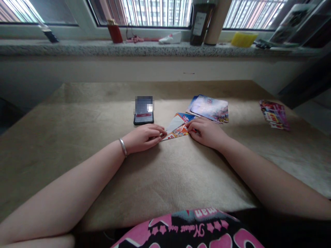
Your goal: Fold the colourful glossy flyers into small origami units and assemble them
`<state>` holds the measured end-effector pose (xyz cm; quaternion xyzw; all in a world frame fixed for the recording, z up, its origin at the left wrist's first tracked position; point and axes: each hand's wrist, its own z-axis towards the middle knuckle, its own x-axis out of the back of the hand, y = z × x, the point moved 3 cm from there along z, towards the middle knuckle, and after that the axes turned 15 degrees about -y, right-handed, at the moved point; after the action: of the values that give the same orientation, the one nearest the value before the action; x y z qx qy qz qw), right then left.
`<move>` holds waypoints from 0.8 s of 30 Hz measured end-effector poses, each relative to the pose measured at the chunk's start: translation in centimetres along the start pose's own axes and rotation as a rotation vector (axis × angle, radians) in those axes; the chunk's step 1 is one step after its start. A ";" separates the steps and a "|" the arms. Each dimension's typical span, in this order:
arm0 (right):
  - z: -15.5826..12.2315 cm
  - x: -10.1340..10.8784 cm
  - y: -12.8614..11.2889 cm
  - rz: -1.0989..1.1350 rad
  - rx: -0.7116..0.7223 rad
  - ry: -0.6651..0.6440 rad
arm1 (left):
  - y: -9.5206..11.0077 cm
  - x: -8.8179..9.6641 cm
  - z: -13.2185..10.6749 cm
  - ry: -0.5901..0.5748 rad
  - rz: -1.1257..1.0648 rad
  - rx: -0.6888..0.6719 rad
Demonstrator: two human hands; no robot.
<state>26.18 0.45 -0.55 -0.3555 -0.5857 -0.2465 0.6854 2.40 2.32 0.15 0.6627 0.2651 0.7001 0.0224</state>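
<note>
A partly folded sheet of colourful printed paper [178,126] lies on the table between my hands, its pale side showing along one flap. My left hand [144,137], with a silver bracelet on the wrist, pinches the paper's pointed left end. At the opposite end, my right hand [207,132] has its fingers closed on the paper's right edge. Just behind that hand rests a stack of printed sheets [210,107], blue and white on top. A phone [143,115] with its screen lit stands or lies beyond my left hand; part of it is blurred out.
A fanned group of reddish printed papers [274,115] lies at the table's right side. Along the granite windowsill [85,49] are a red container [114,31], a dark bottle [201,24] and a yellow object [243,39]. The brown table cover [165,182] reaches to my body.
</note>
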 end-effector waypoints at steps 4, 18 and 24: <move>0.3 -0.2 0.0 -0.074 -0.093 0.024 | 1.4 -0.2 0.4 0.027 0.087 0.081; 0.6 -0.4 0.0 -0.114 -0.192 0.048 | 2.3 -2.2 1.7 -0.088 0.296 0.312; 0.9 -0.1 -1.0 -0.144 -0.161 -0.021 | 3.8 -1.9 2.3 -0.086 0.269 0.382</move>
<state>24.85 0.46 -0.35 -0.3691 -0.5953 -0.3375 0.6289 6.00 -0.84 -0.10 0.7136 0.3008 0.6048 -0.1858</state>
